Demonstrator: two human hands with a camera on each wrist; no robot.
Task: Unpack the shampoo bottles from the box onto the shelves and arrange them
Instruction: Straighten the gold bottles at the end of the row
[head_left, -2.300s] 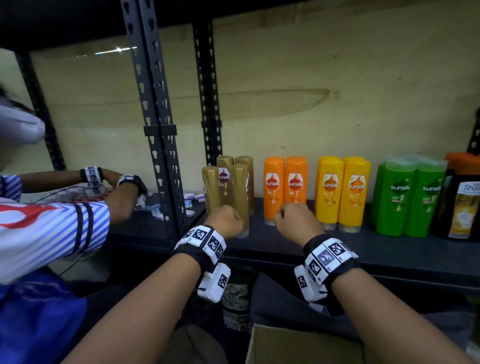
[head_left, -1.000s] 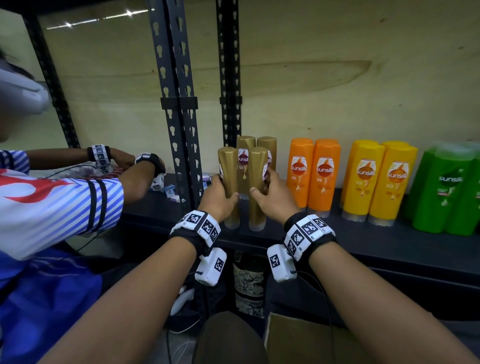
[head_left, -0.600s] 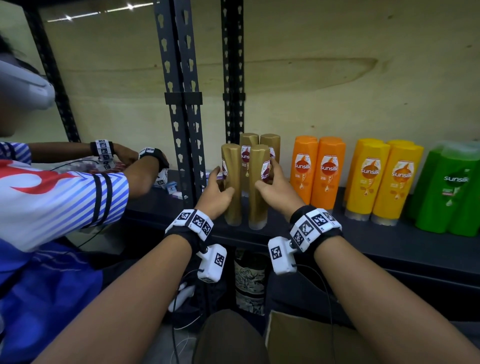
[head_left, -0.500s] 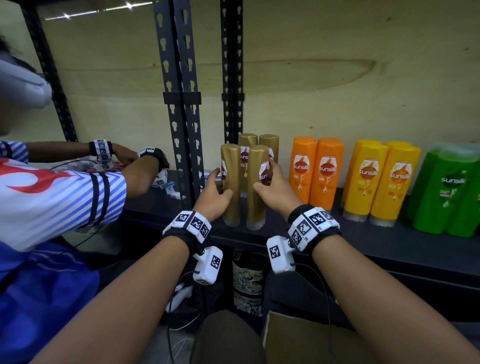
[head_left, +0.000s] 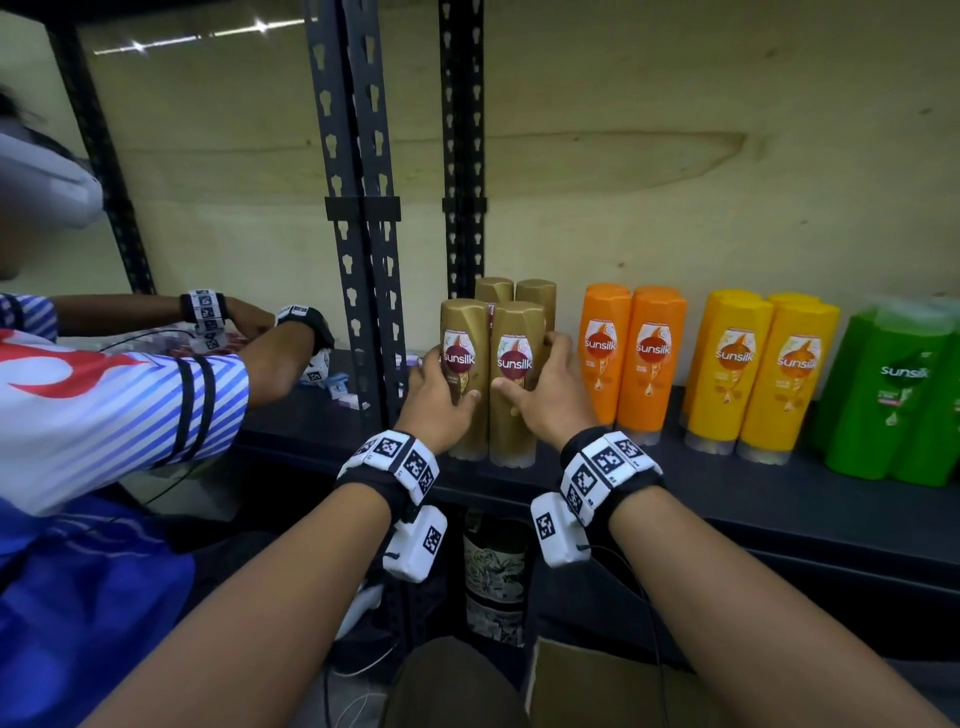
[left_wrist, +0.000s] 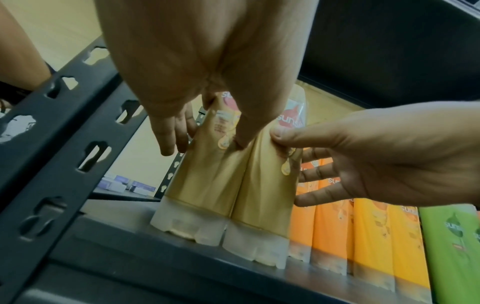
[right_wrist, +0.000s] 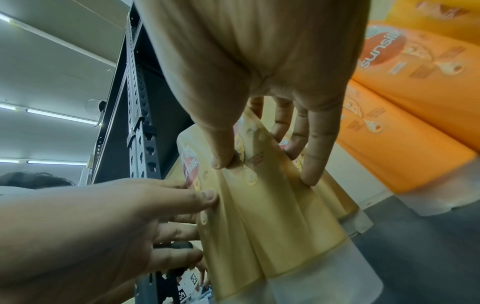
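Two gold Sunsilk bottles stand side by side at the front of the black shelf, labels facing me. My left hand grips the left gold bottle, thumb on its front and fingers round its left side. My right hand grips the right gold bottle the same way from the right. In the left wrist view both bottles stand upright on their clear caps, touching each other. Two more gold bottles stand right behind them. The cardboard box lies below, near my arms.
Pairs of orange bottles, yellow bottles and green bottles stand to the right. Black slotted uprights rise just left of the gold bottles. Another person's hands work on the neighbouring shelf bay. A dark bottle stands under the shelf.
The two front gold bottles have turned so that their labels now face me. Both hands stayed on them, thumbs now on the fronts.
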